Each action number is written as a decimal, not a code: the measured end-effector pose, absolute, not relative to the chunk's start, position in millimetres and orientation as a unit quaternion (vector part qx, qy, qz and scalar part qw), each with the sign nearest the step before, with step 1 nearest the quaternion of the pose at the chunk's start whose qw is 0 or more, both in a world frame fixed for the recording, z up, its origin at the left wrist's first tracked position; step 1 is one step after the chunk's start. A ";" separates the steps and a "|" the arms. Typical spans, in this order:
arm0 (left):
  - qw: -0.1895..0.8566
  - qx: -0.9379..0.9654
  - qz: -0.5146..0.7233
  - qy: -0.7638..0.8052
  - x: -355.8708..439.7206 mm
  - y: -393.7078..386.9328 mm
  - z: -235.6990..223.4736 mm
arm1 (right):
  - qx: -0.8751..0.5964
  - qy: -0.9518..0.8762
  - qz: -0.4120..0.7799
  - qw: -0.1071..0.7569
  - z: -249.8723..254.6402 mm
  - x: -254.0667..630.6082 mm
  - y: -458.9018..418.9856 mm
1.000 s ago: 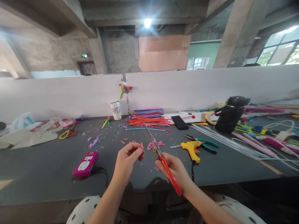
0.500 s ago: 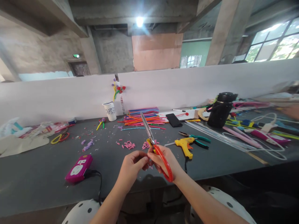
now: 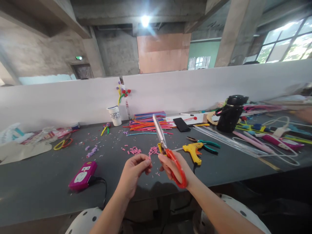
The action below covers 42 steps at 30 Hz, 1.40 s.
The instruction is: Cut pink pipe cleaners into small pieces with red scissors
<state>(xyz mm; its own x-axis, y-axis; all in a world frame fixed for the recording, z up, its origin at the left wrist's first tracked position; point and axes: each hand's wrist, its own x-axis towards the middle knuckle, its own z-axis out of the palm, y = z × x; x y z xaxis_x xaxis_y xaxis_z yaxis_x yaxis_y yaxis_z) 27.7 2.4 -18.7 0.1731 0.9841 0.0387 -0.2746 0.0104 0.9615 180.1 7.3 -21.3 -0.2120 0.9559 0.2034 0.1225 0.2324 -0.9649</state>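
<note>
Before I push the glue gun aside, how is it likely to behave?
Lying on its side, the glue gun will probably slide rather than roll. Its cord, running toward the table edge, may tug it back. The pliers lie close beside it and might shift too.

The left hand (image 3: 135, 166) pinches, the right hand (image 3: 186, 168) grips.

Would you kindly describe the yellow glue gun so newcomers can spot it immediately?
Over the dark grey tabletop, find the right hand. To its right lies the yellow plastic glue gun, orange-triggered, unlike the adjacent teal-handled metal pliers.
</note>
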 end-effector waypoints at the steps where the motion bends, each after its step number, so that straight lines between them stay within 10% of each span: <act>1: 0.594 0.463 0.541 0.373 25.9 3.3 -18.3 | -0.442 -0.655 0.422 0.445 -22.2 180.6 5.5; 12: 0.559 0.402 0.652 0.318 10.6 4.6 -7.5 | -0.536 -0.797 0.112 0.254 -41.4 174.9 -10.9; 42: 0.577 0.401 0.651 0.286 8.7 4.6 -6.1 | -0.538 -0.784 0.142 0.274 -46.6 171.6 -12.1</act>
